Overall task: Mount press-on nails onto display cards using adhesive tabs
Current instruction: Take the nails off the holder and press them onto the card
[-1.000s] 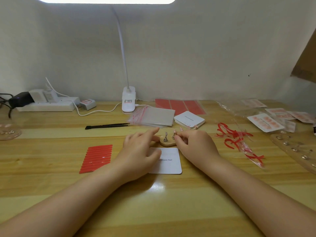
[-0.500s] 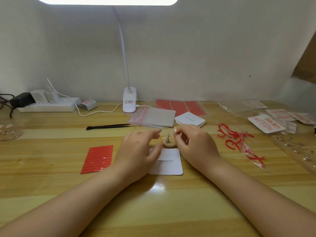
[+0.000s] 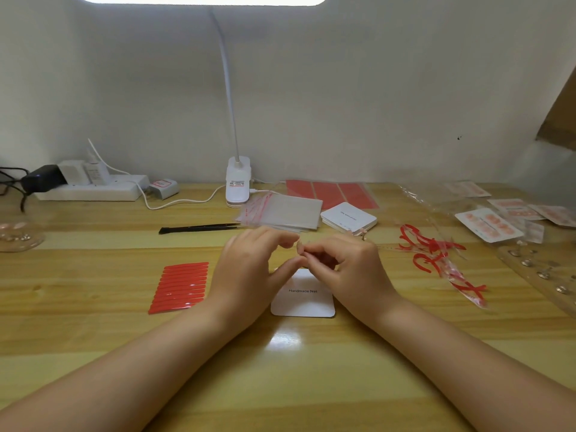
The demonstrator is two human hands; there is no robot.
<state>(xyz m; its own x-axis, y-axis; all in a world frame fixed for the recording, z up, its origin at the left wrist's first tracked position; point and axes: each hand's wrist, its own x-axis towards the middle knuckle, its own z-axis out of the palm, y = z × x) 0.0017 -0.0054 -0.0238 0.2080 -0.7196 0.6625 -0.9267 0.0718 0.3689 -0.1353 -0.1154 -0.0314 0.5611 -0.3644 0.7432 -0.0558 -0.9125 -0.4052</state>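
Hands have lifted off the small wooden stand, now hidden behind them, and meet just above the far edge of the card (image 3: 304,302). The right hand (image 3: 346,266) pinches a pale nail (image 3: 300,246) between thumb and fingertips; the left hand (image 3: 252,269) curls beside it, thumb tip touching the right fingers, apparently holding nothing. A nail seems freed for mounting. The white card, printed "Handmade Nail", lies flat and still bare. Red tabs (image 3: 180,286) sit left.
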